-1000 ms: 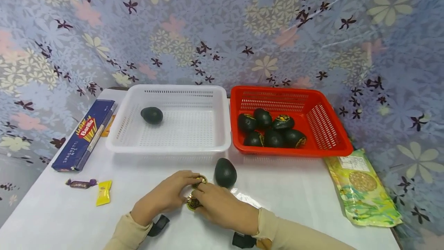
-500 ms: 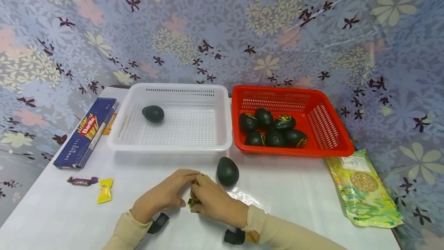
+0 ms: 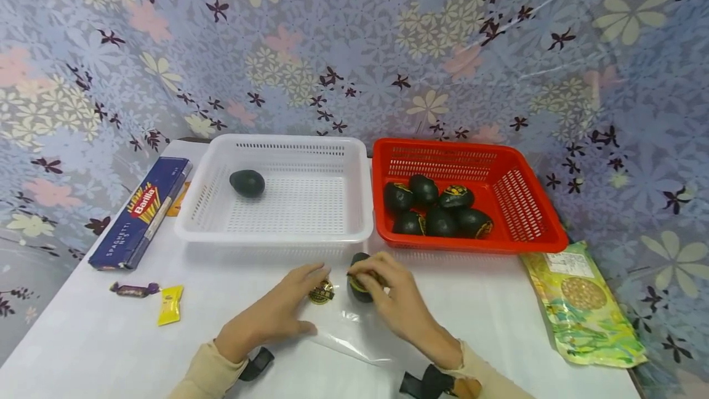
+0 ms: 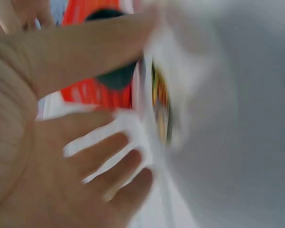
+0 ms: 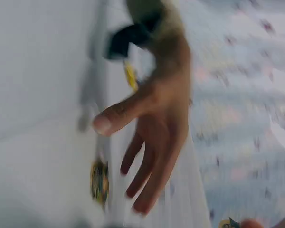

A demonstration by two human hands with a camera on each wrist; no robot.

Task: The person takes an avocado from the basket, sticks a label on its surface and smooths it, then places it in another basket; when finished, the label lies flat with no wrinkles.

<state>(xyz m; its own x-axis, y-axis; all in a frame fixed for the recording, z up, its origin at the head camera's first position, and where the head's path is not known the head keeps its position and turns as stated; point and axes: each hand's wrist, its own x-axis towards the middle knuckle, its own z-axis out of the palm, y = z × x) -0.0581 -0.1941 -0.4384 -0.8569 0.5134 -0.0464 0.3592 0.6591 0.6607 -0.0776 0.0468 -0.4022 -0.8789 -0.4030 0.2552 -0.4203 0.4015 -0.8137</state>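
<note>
My right hand [image 3: 403, 306] pinches a round black-and-gold sticker [image 5: 225, 224] against or just over a dark green avocado [image 3: 360, 257] on the table, in front of the baskets. The fingers cover part of the avocado. To its left, my left hand [image 3: 279, 308] lies at the edge of a clear plastic sheet [image 3: 346, 340], fingers loosely extended and holding nothing. Another round black-and-gold sticker [image 3: 321, 292] lies by its fingertips. The left wrist view is blurred and shows the left palm with spread fingers.
Behind stand a white basket [image 3: 274, 237] holding one avocado [image 3: 247, 183] and a red basket [image 3: 471, 242] with several stickered avocados. Left are a spaghetti box [image 3: 141, 214], a purple-wrapped candy [image 3: 135, 290] and a yellow packet [image 3: 170, 305]. A green-yellow bag [image 3: 584, 303] lies right.
My right hand has moved from beside the left hand to the avocado on the right, carrying a sticker. The left hand has stayed near the sheet, uncovering the other sticker.
</note>
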